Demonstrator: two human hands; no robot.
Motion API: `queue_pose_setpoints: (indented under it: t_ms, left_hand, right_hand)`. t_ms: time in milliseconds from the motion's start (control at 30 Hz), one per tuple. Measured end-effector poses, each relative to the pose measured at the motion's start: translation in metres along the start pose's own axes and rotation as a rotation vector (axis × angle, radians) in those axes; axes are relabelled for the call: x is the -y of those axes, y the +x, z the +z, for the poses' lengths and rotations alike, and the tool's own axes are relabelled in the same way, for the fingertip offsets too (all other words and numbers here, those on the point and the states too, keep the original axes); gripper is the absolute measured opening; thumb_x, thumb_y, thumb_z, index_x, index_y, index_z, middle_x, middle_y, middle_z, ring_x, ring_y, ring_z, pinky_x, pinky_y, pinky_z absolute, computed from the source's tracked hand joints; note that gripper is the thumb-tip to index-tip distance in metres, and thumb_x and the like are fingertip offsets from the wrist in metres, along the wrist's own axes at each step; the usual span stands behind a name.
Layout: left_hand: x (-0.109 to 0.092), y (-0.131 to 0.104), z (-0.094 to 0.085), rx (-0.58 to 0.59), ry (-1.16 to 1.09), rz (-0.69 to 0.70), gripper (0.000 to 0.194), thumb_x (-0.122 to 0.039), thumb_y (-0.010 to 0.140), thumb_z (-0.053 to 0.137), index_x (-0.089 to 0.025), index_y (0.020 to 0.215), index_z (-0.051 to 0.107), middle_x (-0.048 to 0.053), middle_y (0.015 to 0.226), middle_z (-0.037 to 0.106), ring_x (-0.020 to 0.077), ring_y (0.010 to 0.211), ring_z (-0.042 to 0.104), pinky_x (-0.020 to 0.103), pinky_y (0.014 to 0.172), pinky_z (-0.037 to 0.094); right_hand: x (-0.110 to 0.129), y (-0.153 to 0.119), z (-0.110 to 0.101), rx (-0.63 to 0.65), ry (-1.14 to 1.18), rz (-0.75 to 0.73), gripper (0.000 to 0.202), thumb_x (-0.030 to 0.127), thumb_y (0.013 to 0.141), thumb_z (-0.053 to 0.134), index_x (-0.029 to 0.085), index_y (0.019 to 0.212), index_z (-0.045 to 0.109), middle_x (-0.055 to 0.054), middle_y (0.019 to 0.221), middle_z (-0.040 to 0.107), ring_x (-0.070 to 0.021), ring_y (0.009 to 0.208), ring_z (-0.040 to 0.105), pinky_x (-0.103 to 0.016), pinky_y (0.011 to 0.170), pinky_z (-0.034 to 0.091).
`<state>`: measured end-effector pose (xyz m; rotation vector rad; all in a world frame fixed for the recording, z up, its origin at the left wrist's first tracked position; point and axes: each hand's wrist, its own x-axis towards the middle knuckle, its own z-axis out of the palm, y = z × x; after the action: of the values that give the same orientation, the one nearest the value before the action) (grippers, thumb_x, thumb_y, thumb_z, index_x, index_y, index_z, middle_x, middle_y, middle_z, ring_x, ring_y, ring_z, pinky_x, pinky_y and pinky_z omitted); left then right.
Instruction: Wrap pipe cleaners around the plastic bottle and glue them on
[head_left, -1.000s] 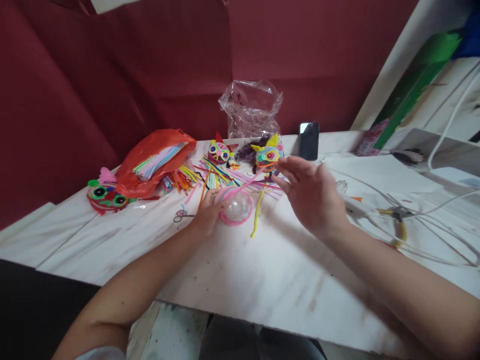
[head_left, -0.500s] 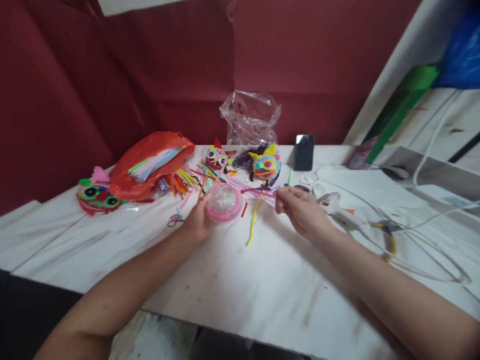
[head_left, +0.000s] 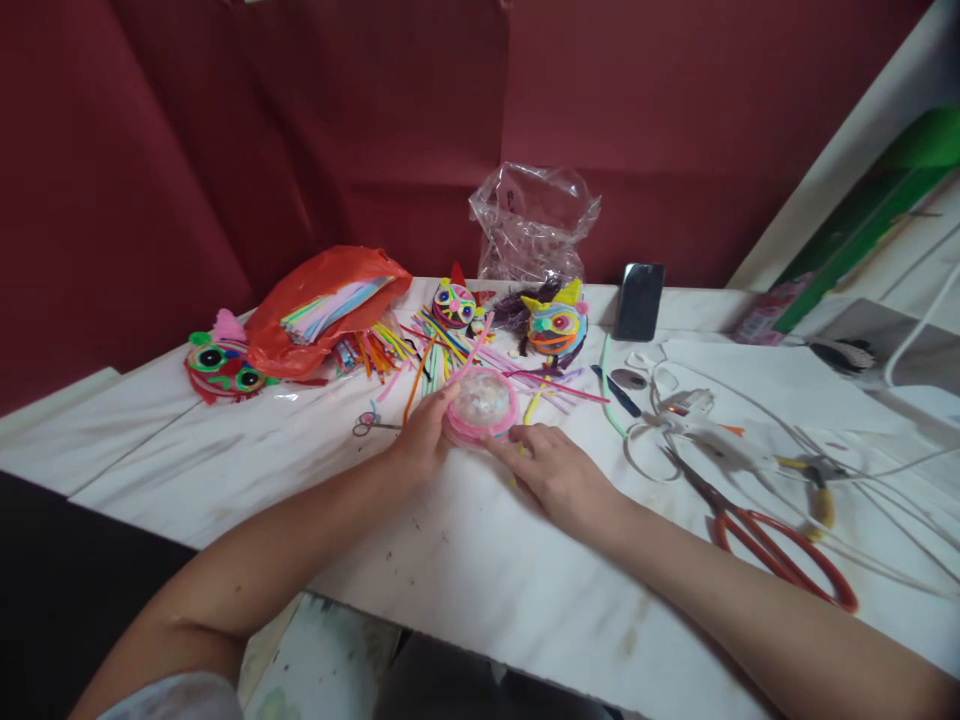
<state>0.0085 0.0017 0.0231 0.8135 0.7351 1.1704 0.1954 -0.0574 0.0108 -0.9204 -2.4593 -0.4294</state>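
A round clear plastic case (head_left: 482, 398) with a domed top and pink fuzzy strips around its rim is near the middle of the table. My left hand (head_left: 426, 432) grips it from the left, fingers closed on its edge. On the lower right rim, my right hand (head_left: 559, 475) pinches the edge, its index finger along the pink strip; the thumb is partly hidden. A magenta pipe cleaner (head_left: 574, 390) extends right from behind the case. Just behind lie loose pipe cleaners (head_left: 442, 345) in many colours.
Two decorated animal faces (head_left: 556, 328) sit at the back, another (head_left: 225, 368) at the left beside a red plastic bag (head_left: 330, 275). Small scissors (head_left: 371, 425) lie left. Large red-handled scissors (head_left: 780, 555), pliers (head_left: 821, 500) and white cables lie right. A phone (head_left: 640, 302) leans behind.
My right hand has come left from the magenta pipe cleaner's end, letting it go, onto the case's rim. My left hand keeps hold. The view has shifted, showing the large scissors.
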Motion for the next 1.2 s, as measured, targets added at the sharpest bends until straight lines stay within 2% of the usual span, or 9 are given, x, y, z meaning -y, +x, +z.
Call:
queue_pose_setpoints:
  t_ms: [100,233,367,533,633,733,933,1067,1200]
  left_hand:
    - [0.000,-0.003,0.003,0.007,0.001,0.006,0.026,-0.034,0.079,0.063,-0.014,0.094,0.069,0.007,0.089,0.074,0.0222,0.095,0.067,0.030,0.085,0.051]
    - [-0.002,0.000,0.003,0.015,-0.053,-0.016,0.032,-0.035,0.086,0.054,-0.012,0.105,0.066,0.008,0.099,0.073,0.0213,0.100,0.065,0.032,0.088,0.051]
    - [-0.006,0.003,0.001,-0.031,-0.100,-0.084,0.036,-0.036,0.091,0.047,-0.013,0.113,0.062,0.008,0.105,0.072,0.0199,0.100,0.065,0.033,0.088,0.052]
    - [-0.008,0.000,0.003,0.063,-0.122,-0.190,0.041,-0.040,0.093,0.040,-0.016,0.119,0.060,0.010,0.112,0.069,0.0241,0.104,0.064,0.041,0.089,0.052]
    - [-0.007,-0.001,0.002,0.102,-0.133,-0.231,0.043,-0.041,0.092,0.041,-0.016,0.121,0.059,0.010,0.112,0.069,0.0247,0.104,0.064,0.041,0.088,0.052]
    - [-0.005,0.000,-0.001,0.122,-0.143,-0.253,0.043,-0.043,0.091,0.042,-0.017,0.122,0.058,0.010,0.108,0.070,0.0240,0.095,0.067,0.040,0.082,0.054]
    - [-0.004,-0.006,0.007,0.124,-0.109,-0.185,0.040,-0.037,0.093,0.038,-0.014,0.117,0.061,0.009,0.101,0.072,0.0229,0.093,0.066,0.036,0.081,0.053]
    - [-0.003,-0.011,0.012,0.130,-0.018,-0.122,0.038,-0.040,0.090,0.044,-0.014,0.113,0.060,0.009,0.101,0.070,0.0234,0.096,0.064,0.036,0.082,0.051]
    - [0.004,-0.005,-0.002,-0.031,0.278,0.156,0.044,-0.044,0.076,0.063,-0.018,0.110,0.053,0.008,0.106,0.064,0.0231,0.097,0.061,0.036,0.083,0.048]
  right_hand:
    - [0.001,0.001,-0.001,0.005,-0.088,-0.003,0.050,0.009,0.090,0.041,0.019,0.138,0.047,-0.015,0.096,0.062,-0.0255,0.085,0.057,-0.040,0.070,0.048]
    - [0.002,0.000,-0.005,-0.167,0.132,-0.015,0.029,0.016,0.094,0.043,0.015,0.118,0.058,-0.012,0.091,0.063,-0.0212,0.083,0.058,-0.035,0.071,0.047]
    - [0.001,-0.001,-0.006,-0.288,0.316,0.144,0.013,0.018,0.092,0.047,0.020,0.081,0.054,-0.004,0.070,0.058,-0.0158,0.066,0.055,-0.029,0.062,0.046]
    - [0.003,0.000,-0.005,-0.267,0.487,0.379,0.018,0.017,0.085,0.050,0.022,0.069,0.043,0.001,0.061,0.053,-0.0118,0.053,0.050,-0.023,0.049,0.041]
    - [0.004,0.000,-0.006,-0.239,0.531,0.436,0.016,0.020,0.086,0.049,0.022,0.072,0.045,0.002,0.061,0.053,-0.0111,0.051,0.050,-0.021,0.047,0.041]
    - [0.004,0.000,-0.007,-0.261,0.465,0.325,0.006,0.018,0.090,0.047,0.020,0.091,0.052,0.000,0.068,0.058,-0.0125,0.057,0.054,-0.023,0.053,0.046]
    - [0.004,-0.001,-0.004,-0.157,0.106,-0.006,0.050,0.010,0.092,0.038,0.017,0.142,0.036,-0.005,0.077,0.060,-0.0193,0.070,0.054,-0.031,0.063,0.046]
    - [0.004,-0.002,-0.001,-0.122,0.035,-0.022,0.046,0.010,0.093,0.039,0.014,0.139,0.043,-0.006,0.076,0.059,-0.0191,0.067,0.052,-0.033,0.061,0.043]
    - [0.001,-0.001,-0.008,-0.269,0.187,-0.003,0.023,0.015,0.093,0.045,0.015,0.113,0.058,-0.006,0.076,0.060,-0.0178,0.069,0.054,-0.032,0.063,0.046]
